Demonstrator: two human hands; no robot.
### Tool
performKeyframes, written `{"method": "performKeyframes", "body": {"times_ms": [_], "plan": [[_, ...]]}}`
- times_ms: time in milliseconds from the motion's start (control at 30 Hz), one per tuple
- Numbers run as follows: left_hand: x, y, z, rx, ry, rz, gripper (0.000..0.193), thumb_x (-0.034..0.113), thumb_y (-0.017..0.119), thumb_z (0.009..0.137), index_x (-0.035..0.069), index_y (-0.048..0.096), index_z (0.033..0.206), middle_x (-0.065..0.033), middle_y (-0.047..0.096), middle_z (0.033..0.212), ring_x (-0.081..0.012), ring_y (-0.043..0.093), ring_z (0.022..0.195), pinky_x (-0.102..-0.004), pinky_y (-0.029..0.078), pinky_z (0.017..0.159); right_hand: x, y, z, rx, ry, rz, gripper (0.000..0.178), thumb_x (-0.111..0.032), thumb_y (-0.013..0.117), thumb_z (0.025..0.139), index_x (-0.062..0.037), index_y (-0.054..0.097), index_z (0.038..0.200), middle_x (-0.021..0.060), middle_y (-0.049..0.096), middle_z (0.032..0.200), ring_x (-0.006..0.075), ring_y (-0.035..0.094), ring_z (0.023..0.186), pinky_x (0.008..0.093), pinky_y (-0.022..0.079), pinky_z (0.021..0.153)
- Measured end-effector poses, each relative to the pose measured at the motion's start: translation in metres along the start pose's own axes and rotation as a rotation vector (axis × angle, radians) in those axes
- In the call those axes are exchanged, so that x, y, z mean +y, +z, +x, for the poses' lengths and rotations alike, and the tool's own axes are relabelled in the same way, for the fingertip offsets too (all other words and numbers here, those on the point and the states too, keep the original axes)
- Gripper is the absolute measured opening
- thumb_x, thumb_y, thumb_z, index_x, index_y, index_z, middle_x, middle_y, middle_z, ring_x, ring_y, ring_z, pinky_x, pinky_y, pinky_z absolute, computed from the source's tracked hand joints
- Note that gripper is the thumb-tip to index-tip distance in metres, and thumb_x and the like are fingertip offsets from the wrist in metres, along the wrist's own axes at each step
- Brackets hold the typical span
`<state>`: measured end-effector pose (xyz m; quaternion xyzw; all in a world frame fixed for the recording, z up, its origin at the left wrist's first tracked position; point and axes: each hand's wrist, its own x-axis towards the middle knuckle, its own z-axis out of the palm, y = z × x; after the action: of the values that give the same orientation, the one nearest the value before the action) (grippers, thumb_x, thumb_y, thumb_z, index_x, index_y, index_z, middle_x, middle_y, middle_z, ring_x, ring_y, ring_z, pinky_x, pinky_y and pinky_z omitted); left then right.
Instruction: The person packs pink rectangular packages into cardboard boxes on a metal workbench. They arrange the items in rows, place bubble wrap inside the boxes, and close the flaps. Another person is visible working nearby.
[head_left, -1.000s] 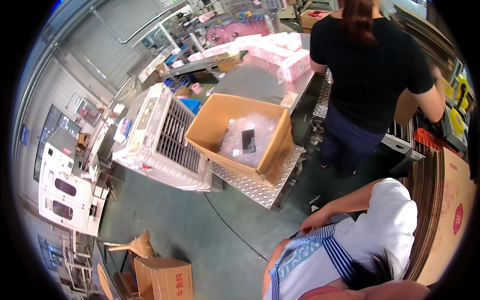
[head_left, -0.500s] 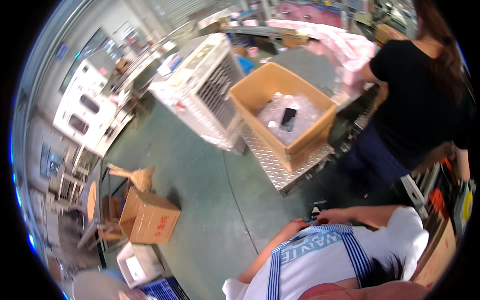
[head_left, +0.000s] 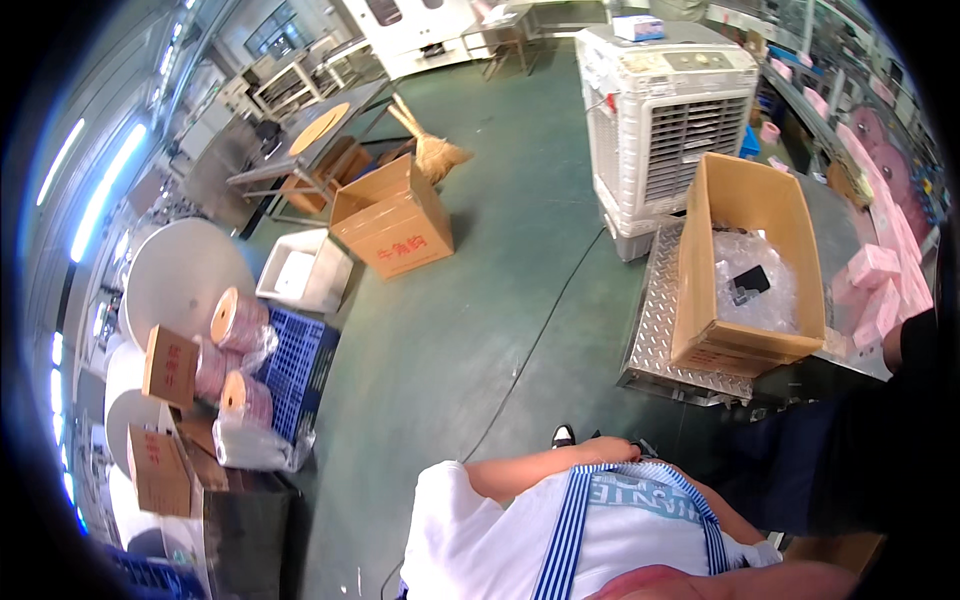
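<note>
My left hand is in front of my waist, just beyond the blue-and-white striped apron. Its fingers look curled in, and whatever they may hold is hidden. My right forearm reaches toward the same spot, but the apron covers most of that hand. Ahead and to the right, an open cardboard box stands on a metal tread-plate platform, out of reach of both hands. Clear plastic wrap fills its bottom, with a black flat rectangular item on top.
A white air cooler stands behind the box. Another carton, a straw broom and a white bin are to the left. Wrapped spools sit near a blue crate. A dark cable crosses the floor. A person in dark clothes stands close at right.
My view has swung left, so the box and cooler now appear farther right and the spools have come into view. My hands stay together at my waist; the right is now mostly hidden.
</note>
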<state>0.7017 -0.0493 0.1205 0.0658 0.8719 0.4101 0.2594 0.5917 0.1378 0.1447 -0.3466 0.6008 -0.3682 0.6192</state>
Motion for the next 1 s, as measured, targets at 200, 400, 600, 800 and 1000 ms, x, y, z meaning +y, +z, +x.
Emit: {"method": "performKeyframes", "body": {"times_ms": [200, 400, 600, 800, 1000], "plan": [[0.000, 0.015, -0.033, 0.197, 0.005, -0.266, 0.027, 0.024, 0.052, 0.081, 0.008, 0.065, 0.099, -0.0140, 0.064, 0.099, -0.0333, 0.060, 0.094, -0.0407, 0.047, 0.078, 0.010, -0.003, 0.020, -0.149, -0.090, -0.066, 0.025, -0.008, 0.052, 0.085, -0.0066, 0.061, 0.109, 0.0109, 0.055, 0.108, 0.0190, 0.052, 0.104, 0.0277, 0.040, 0.090], [0.027, -0.006, -0.056, 0.017, -0.285, -0.082, 0.027, 0.021, 0.054, 0.078, 0.009, 0.066, 0.099, -0.0170, 0.064, 0.095, -0.0332, 0.061, 0.095, -0.0419, 0.048, 0.080, 0.021, 0.005, 0.043, -0.197, 0.265, 0.367, 0.022, -0.012, 0.050, 0.087, -0.0042, 0.062, 0.103, 0.0086, 0.056, 0.100, 0.0185, 0.054, 0.096, 0.0280, 0.042, 0.086], [-0.007, 0.021, -0.056, 0.113, -0.158, -0.107, 0.024, 0.024, 0.055, 0.075, 0.005, 0.066, 0.085, -0.0201, 0.063, 0.082, -0.0377, 0.062, 0.080, -0.0457, 0.048, 0.070, 0.025, 0.012, 0.051, -0.181, 0.040, 0.057, 0.020, -0.013, 0.050, 0.087, -0.0022, 0.063, 0.097, 0.0079, 0.058, 0.099, 0.0158, 0.054, 0.095, 0.0266, 0.042, 0.083], [-0.023, 0.021, -0.058, 0.266, -0.043, -0.147, 0.022, 0.025, 0.056, 0.073, 0.008, 0.066, 0.082, -0.0187, 0.062, 0.076, -0.0376, 0.061, 0.076, -0.0455, 0.047, 0.066, 0.051, 0.007, 0.055, -0.065, 0.089, 0.105, 0.020, -0.010, 0.052, 0.083, -0.0048, 0.063, 0.099, 0.0101, 0.059, 0.096, 0.0189, 0.056, 0.093, 0.0268, 0.043, 0.082], [-0.033, 0.011, -0.062, 0.377, 0.003, -0.215, 0.019, 0.023, 0.059, 0.066, 0.009, 0.067, 0.076, -0.0171, 0.062, 0.073, -0.0366, 0.059, 0.072, -0.0449, 0.045, 0.062, 0.084, 0.001, 0.092, -0.065, -0.222, -0.357, 0.018, -0.009, 0.057, 0.078, -0.0044, 0.063, 0.095, 0.0103, 0.060, 0.092, 0.0222, 0.058, 0.092, 0.0279, 0.045, 0.078]]}}
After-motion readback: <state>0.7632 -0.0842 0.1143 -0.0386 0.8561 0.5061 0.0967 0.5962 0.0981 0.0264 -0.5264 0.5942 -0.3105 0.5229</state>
